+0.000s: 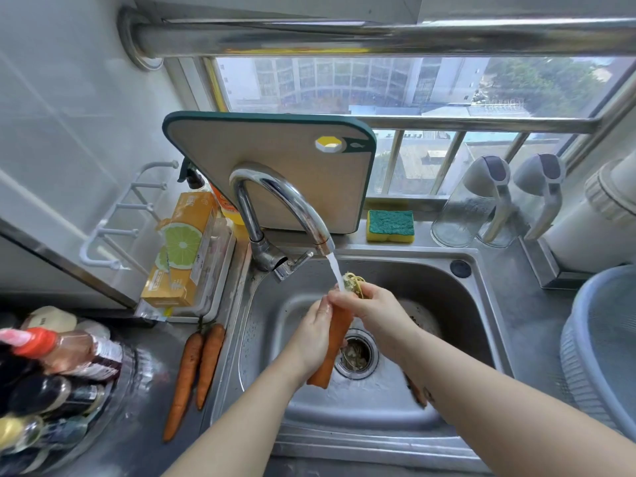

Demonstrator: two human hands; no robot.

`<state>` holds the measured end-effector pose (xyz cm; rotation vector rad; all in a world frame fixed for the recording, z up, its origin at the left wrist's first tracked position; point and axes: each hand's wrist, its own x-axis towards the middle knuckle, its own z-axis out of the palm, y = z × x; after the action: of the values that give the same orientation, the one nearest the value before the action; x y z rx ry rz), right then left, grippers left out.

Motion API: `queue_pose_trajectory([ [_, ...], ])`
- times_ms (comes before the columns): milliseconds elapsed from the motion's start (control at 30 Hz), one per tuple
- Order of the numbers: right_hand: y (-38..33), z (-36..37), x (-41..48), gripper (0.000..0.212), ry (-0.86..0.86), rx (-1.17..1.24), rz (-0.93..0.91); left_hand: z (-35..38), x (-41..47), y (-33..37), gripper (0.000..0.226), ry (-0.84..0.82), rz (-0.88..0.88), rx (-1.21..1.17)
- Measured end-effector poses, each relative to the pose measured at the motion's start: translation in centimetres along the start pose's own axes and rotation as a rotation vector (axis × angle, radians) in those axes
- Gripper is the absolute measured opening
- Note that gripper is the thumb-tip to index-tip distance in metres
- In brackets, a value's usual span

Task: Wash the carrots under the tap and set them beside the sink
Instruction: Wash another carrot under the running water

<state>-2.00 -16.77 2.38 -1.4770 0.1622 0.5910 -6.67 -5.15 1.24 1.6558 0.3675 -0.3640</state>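
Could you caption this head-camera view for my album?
Left hand and right hand rinse a carrot under the tap over the sink; two more carrots lie beside it.

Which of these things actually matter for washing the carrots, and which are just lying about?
Job: held carrot, left hand, right hand, running tap, sink, two carrots on the counter.
Lying about: sponge, cutting board, orange box, bottles, glass jars.

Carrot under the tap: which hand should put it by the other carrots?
Probably the left hand: it grips the carrot around its middle, and the two other carrots lie left of the sink.
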Motion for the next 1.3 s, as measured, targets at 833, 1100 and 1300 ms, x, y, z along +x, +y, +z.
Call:
queue_pose_trajectory([
  [833,0.6,-0.1,0.6,0.044,-0.058,-0.183,-0.072,-0.3,1.2,1.8,0.054,-0.037,-0.205,-0.049],
  [1100,0.8,-1.3,1.7,0.040,0.056,-0.203,0.171,0.5,0.1,0.5,0.036,-0.026,-0.067,0.235],
  [1300,2.3,-2.1,1.1,0.018,-0.244,0.036,0.117,-0.8,-0.2,0.9,0.035,-0.115,-0.120,0.023],
])
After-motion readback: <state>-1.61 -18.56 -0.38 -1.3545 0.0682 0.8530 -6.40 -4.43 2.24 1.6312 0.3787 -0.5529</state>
